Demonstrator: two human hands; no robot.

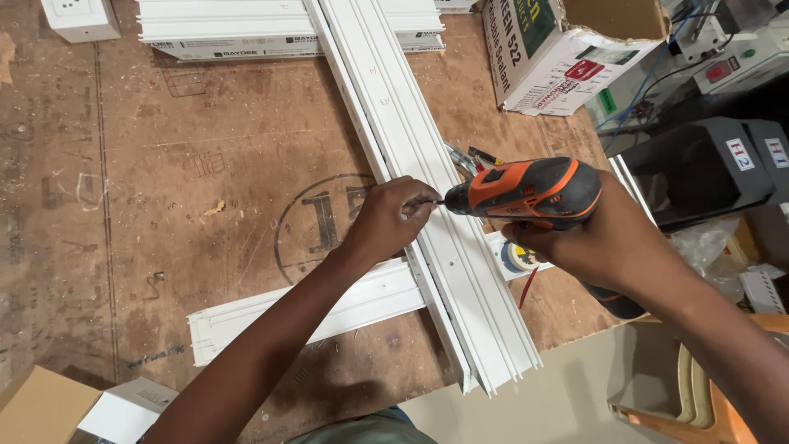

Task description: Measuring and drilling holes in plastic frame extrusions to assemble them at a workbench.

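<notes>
My right hand [608,242] grips an orange and black cordless drill [534,191], held level with its bit pointing left. My left hand [393,215] pinches something small, likely a screw, right at the bit's tip; the piece itself is hidden by my fingers. Both hands sit over a long white plastic profile [411,140] that runs from the top of the wooden table toward its near edge. A second white profile [288,316] lies crosswise under it, beneath my left forearm.
More white profiles [246,29] are stacked at the table's far edge beside a white box [78,18]. An open cardboard carton [567,57] stands at the back right. A dark machine [707,168] sits to the right. Cardboard boxes [49,407] lie at the near left.
</notes>
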